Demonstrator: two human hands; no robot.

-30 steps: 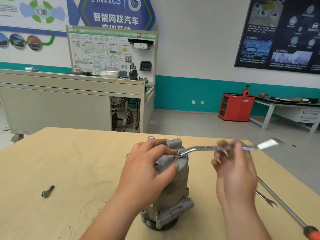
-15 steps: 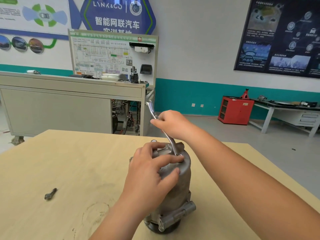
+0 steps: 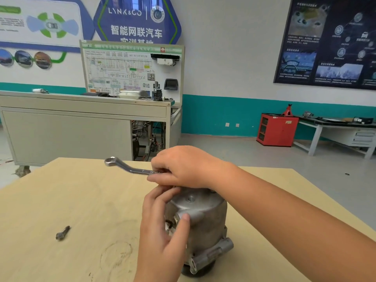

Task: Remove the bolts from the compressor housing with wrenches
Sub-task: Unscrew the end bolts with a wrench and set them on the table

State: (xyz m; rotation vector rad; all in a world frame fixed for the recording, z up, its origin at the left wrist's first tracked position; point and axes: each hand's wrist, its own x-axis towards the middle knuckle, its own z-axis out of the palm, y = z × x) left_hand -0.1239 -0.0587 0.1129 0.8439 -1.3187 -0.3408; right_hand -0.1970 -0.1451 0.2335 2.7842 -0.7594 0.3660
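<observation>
A grey metal compressor housing stands upright on the wooden table. My left hand grips its left side, thumb pressed on a lug near the top. My right hand reaches across over the housing's far top edge and holds a silver ring wrench by its shaft. The wrench points left and away, its free ring end in the air over the table. The end under my right hand is hidden. One removed bolt lies on the table to the left.
Beyond the table stands a beige training bench with a wiring display board. A red cabinet and a grey workbench are at the far right wall. The table's far edge runs just behind the housing.
My right hand has swung the wrench counterclockwise, from pointing right, through pointing away, to pointing left. My left hand slid from the housing's top to its left side.
</observation>
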